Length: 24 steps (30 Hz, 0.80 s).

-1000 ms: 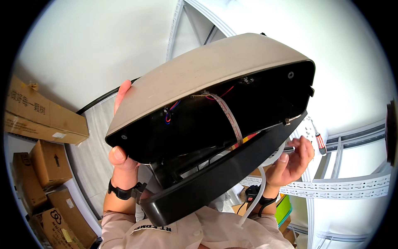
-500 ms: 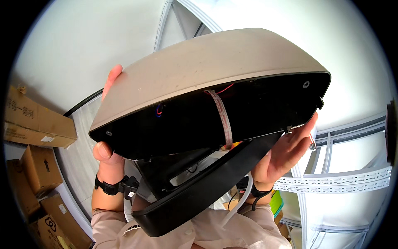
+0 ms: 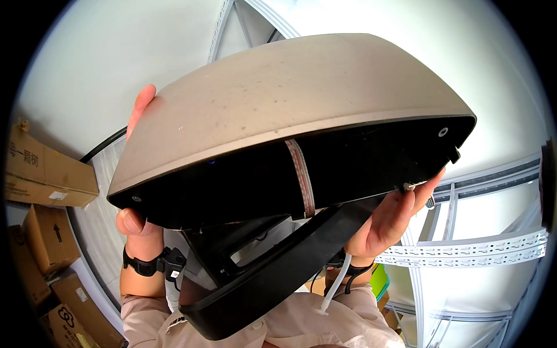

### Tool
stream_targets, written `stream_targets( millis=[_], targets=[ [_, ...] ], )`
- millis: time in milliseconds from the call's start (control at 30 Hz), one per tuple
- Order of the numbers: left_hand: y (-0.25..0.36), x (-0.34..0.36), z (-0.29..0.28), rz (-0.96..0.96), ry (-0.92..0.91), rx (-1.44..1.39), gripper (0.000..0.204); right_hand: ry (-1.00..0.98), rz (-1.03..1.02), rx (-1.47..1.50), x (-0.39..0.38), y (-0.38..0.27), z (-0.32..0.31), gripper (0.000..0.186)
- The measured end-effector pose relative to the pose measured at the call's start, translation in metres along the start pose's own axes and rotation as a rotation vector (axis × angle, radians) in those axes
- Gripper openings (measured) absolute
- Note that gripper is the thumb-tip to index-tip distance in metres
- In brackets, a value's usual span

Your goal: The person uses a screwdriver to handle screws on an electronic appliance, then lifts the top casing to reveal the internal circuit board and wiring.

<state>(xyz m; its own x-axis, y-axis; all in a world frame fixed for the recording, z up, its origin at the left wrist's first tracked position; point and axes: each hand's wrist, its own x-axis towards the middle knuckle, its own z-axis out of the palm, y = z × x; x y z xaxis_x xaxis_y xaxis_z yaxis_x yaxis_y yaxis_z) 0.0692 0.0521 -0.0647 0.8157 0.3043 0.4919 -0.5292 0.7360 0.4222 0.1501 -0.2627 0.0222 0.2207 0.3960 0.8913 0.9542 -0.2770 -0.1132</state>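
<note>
Both hands hold up a large curved housing with a beige outer shell and a dark hollow inside. My left hand grips its left end, thumb on the lower edge and a finger on the shell. My right hand holds the lower right edge, fingers bent around it. A flat ribbon cable with reddish marks runs down across the dark opening. Below hangs a black frame with a rectangular cutout, slanting down to the left. A white tube passes beside my right wrist. The housing's far side is hidden.
Cardboard boxes are stacked at the left. White perforated metal shelving stands at the right, close to my right arm. A green item shows behind my right forearm. Black straps with small devices circle both wrists.
The housing has come slightly nearer and tilted, showing more of its shell; its left end has moved left and down. The red wire inside has gone out of sight. Both hands keep their hold.
</note>
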Motion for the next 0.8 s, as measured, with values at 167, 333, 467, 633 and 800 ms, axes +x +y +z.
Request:
stream_targets(
  millis=[167, 333, 467, 633, 800],
  targets=[
    [0.006, 0.028, -0.045, -0.442, -0.094, -0.694, 0.053, 0.004, 0.016, 0.005, -0.005, -0.001, -0.002, 0.081],
    [0.007, 0.026, -0.050, -0.460, -0.112, -0.730, 0.056, 0.021, 0.029, 0.016, -0.008, -0.002, -0.001, 0.080],
    [0.010, 0.026, -0.037, -0.425, -0.112, -0.693, 0.054, 0.029, 0.020, 0.035, -0.009, 0.000, -0.002, 0.079],
    [0.010, 0.021, -0.028, -0.236, 0.001, -0.553, 0.047, 0.054, 0.045, 0.071, -0.012, 0.000, 0.002, 0.077],
    [0.013, 0.023, -0.012, -0.286, 0.109, -0.560, 0.043, 0.078, 0.048, 0.080, -0.013, 0.001, 0.003, 0.076]
  ],
)
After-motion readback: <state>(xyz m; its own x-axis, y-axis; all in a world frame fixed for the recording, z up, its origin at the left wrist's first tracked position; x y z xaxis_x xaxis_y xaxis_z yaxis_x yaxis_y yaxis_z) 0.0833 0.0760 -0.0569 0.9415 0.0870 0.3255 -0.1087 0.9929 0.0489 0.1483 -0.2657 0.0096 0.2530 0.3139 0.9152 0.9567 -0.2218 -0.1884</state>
